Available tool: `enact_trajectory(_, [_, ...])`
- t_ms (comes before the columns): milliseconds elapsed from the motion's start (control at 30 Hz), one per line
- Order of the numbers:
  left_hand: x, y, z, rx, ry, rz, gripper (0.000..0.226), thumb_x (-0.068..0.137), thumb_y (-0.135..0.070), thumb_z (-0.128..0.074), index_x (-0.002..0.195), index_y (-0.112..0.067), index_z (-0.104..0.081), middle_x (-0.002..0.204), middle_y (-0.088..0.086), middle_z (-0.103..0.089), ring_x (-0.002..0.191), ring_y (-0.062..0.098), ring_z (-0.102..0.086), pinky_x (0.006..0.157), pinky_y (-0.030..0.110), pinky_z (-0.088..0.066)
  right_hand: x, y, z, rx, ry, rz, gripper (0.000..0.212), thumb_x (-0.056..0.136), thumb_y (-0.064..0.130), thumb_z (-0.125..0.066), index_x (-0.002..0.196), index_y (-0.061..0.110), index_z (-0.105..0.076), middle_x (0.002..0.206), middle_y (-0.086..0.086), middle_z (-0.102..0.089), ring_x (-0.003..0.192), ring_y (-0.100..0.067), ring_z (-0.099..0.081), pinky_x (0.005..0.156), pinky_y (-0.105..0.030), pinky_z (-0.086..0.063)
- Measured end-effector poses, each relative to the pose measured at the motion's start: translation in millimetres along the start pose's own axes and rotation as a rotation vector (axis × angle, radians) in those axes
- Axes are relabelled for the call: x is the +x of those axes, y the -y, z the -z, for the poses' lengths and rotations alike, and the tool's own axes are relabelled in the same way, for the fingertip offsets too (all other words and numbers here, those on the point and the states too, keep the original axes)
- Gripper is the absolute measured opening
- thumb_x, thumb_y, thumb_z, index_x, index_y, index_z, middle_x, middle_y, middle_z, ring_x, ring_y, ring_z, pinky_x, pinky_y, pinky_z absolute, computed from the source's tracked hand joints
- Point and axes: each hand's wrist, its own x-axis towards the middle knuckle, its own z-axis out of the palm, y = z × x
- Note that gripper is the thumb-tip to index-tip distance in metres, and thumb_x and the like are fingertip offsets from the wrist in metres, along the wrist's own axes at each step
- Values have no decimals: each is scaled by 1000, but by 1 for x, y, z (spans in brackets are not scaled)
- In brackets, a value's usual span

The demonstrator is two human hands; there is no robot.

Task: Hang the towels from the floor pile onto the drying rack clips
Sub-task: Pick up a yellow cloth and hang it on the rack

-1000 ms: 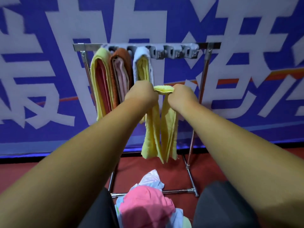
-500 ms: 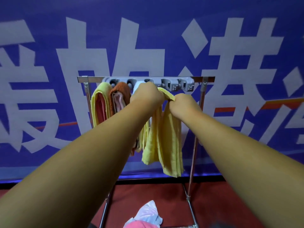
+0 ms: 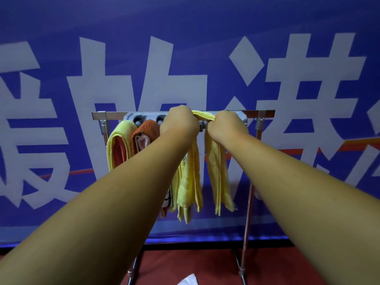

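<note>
1. The rack's [image 3: 111,115] top bar runs left to right on the far side of my hands. The grey clip strip [image 3: 141,117] ends just right of my right hand [image 3: 228,125]; from there the bar is bare to the right post. The blue banner [image 3: 205,38] is close behind.
2. Both hands are closed. My left hand [image 3: 181,120] and right hand each grip the fold of the yellow towel [image 3: 190,182], held up at the clip strip. Its two tails hang free and apart.
3. Count: one towel in hand. Two towels hang at left, a pale yellow one [image 3: 121,136] and an orange one [image 3: 148,128]. A third is mostly hidden behind my left forearm. Two clips show left of my left hand.
4. Since half a second ago my hands have come up level with the strip. The pile [image 3: 189,280] on the red floor [image 3: 185,262] is now only a white scrap at the near edge.
</note>
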Motion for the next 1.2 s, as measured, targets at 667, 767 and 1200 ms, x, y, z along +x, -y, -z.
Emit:
enact_trajectory(667, [-1,9,-100,-232,-131,-16,21,103,-20,-53,90,-8,-64,76,6,-55,70,22,-58,59,36,-45,-14,-36,-62,160,67,150,20,94,24,-56,80,15,-66,78,-7,-66,67,-26,-64,53,-31,-41])
enact_trajectory(767, [-1,19,-119,-417,-88,-34,25,98,-26,-57,82,-8,-64,82,10,-65,78,30,-66,65,32,-48,-24,-47,-74,209,96,136,20,89,30,-58,80,15,-67,76,-5,-68,68,-25,-64,54,-31,-44])
enact_trajectory(1200, [-7,36,-228,-637,315,17,30,78,-16,-52,86,-7,-79,74,11,-78,65,27,-77,58,47,-65,-41,-96,-164,300,363,96,16,88,39,-67,101,29,-68,84,1,-72,78,-21,-69,73,-38,-59])
